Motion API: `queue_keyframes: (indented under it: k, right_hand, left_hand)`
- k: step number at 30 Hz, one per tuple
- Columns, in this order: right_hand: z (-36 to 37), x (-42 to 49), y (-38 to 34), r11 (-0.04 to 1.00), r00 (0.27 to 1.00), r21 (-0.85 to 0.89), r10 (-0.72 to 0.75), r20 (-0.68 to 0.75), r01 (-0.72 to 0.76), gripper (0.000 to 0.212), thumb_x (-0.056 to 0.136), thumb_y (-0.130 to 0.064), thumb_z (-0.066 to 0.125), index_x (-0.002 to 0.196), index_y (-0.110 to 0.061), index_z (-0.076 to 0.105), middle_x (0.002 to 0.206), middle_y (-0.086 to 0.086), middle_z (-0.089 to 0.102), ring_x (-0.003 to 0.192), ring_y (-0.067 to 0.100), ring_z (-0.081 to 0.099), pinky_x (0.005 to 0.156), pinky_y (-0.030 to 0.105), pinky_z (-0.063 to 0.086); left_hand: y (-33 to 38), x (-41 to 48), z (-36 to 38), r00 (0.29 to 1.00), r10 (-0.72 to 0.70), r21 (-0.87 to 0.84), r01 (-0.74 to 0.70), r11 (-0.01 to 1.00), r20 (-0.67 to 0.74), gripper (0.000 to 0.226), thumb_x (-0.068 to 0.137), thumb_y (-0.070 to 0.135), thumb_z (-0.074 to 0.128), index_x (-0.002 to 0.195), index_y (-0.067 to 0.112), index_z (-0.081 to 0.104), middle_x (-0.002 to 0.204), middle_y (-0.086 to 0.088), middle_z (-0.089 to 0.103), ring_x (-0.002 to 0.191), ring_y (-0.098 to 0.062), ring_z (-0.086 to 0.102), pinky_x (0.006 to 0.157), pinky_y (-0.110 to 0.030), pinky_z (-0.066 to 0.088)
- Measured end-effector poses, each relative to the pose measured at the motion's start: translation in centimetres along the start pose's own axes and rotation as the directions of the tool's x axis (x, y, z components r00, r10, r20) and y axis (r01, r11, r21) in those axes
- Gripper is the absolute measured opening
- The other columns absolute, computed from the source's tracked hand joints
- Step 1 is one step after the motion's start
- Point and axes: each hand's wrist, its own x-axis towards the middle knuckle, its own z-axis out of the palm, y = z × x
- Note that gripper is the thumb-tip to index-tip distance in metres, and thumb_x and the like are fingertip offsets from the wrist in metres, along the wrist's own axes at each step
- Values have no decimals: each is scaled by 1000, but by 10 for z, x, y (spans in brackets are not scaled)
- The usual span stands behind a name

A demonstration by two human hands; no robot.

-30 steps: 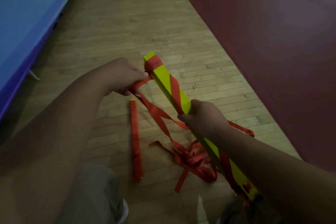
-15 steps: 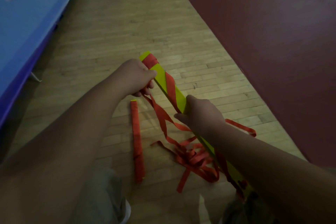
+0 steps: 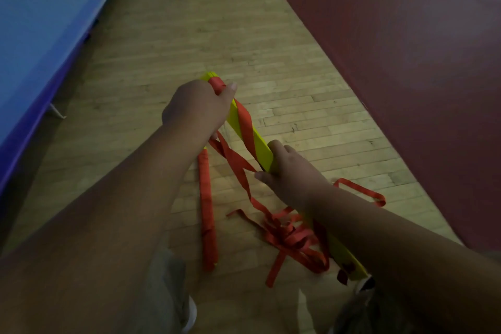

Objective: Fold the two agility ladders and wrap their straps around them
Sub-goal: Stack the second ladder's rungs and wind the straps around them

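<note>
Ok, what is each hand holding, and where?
The left hand grips the far end of the folded yellow ladder, thumb on its red strap. The right hand grips the same ladder near its middle.

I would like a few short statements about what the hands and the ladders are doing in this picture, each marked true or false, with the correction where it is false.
1. The left hand grips the far end of the yellow ladder bundle. True.
2. The right hand is empty and rests flat on the floor. False: it grips the same bundle, nearer the person.
3. A second bundle, wrapped in red, lies on the wooden floor. True.
4. All the strap is already wound on the held bundle. False: loose strap lies heaped on the floor.
5. The blue mat is on the person's right. False: it is on the left.
</note>
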Motion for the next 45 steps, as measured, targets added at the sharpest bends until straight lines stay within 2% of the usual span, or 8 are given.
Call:
queue_keyframes:
  k: [7, 10, 13, 16, 22, 37, 41, 45]
  right_hand:
    - [-16, 3, 3, 984, 982, 164, 33, 187, -64, 57, 104, -35, 74, 146, -39, 34, 110, 2, 70, 92, 22, 73, 87, 51, 65]
    - [-25, 7, 1, 932, 955, 311, 98, 280, -187, 66, 95, -37, 83, 150, -34, 46, 120, -1, 71, 105, 21, 73, 99, 50, 62]
    - [-28, 7, 2, 903, 940, 367, 99, 326, -223, 41, 91, -42, 84, 127, -27, 71, 115, -1, 74, 108, 20, 71, 101, 46, 58]
    - [-35, 4, 4, 806, 927, 535, 46, 373, -255, 23, 99, -42, 76, 116, -28, 77, 104, -5, 80, 105, 18, 74, 94, 38, 57]
    - [-49, 3, 12, 537, 796, 731, -168, 582, -421, 40, 113, -26, 55, 149, -9, 56, 137, 18, 75, 125, 43, 73, 93, 48, 67]
    - [-39, 8, 24, 915, 965, 344, 141, 219, -212, 25, 90, -38, 90, 99, -23, 73, 85, -3, 73, 78, 18, 71, 77, 42, 57]
    - [-32, 6, 19, 963, 976, 191, 162, 147, -188, 28, 91, -39, 87, 110, -33, 68, 96, -4, 75, 85, 19, 75, 83, 45, 65]
    - [-26, -1, 8, 988, 986, 22, 154, 68, -156, 45, 96, -40, 80, 136, -37, 60, 101, -6, 71, 87, 19, 72, 71, 33, 58]
  left_hand:
    - [-20, 24, 5, 992, 10, -244, 21, 969, 125, 54, 105, 54, 63, 83, 7, 77, 69, -6, 77, 61, -21, 76, 62, -34, 60]
    - [-25, 30, 3, 986, 45, -426, 29, 904, 163, 41, 105, 44, 69, 88, 7, 76, 71, -1, 71, 52, -13, 68, 54, -28, 51]
    - [-25, 30, 0, 975, 92, -565, 39, 824, 202, 35, 106, 39, 70, 81, 14, 70, 65, 1, 61, 43, -8, 58, 49, -24, 44]
    - [-27, 33, -6, 960, 140, -650, 54, 758, 244, 33, 107, 38, 69, 82, 17, 66, 59, 6, 58, 46, -10, 56, 53, -26, 42]
    - [-37, 38, -18, 924, 230, -761, 93, 642, 307, 27, 107, 39, 68, 91, 18, 67, 59, 8, 57, 50, -11, 53, 61, -29, 45]
    - [-33, 26, -18, 911, 36, -486, 185, 854, 410, 24, 109, 31, 61, 106, 13, 77, 84, -6, 82, 62, -11, 77, 51, -22, 53]
    - [-29, 20, -23, 864, 45, -514, 256, 819, 502, 26, 106, 30, 58, 111, 11, 74, 98, -10, 85, 82, -21, 83, 53, -25, 58]
    - [-25, 15, -23, 844, 28, -496, 287, 820, 535, 38, 104, 46, 59, 108, 11, 73, 98, -10, 85, 86, -24, 84, 60, -27, 59]
